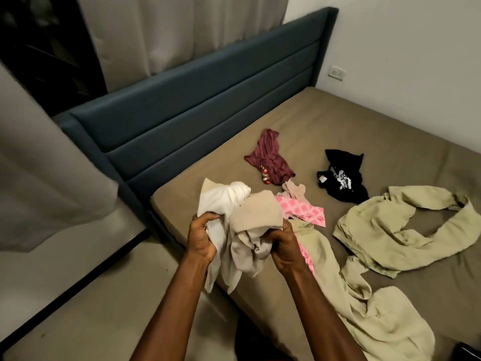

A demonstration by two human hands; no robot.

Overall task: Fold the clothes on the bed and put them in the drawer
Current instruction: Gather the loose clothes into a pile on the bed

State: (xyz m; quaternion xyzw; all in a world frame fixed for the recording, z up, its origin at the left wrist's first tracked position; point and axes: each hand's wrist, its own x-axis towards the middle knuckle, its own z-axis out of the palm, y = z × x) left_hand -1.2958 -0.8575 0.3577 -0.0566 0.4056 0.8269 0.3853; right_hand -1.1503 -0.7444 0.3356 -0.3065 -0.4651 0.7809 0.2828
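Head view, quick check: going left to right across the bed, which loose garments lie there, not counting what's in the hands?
maroon top → pink patterned garment → black printed shirt → pale green garment. The long pale green piece trailing off the near edge overlaps several, so I leave it out.

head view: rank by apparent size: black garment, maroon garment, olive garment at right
1. olive garment at right, clearly largest.
2-3. black garment and maroon garment look about alike; not ranking them.
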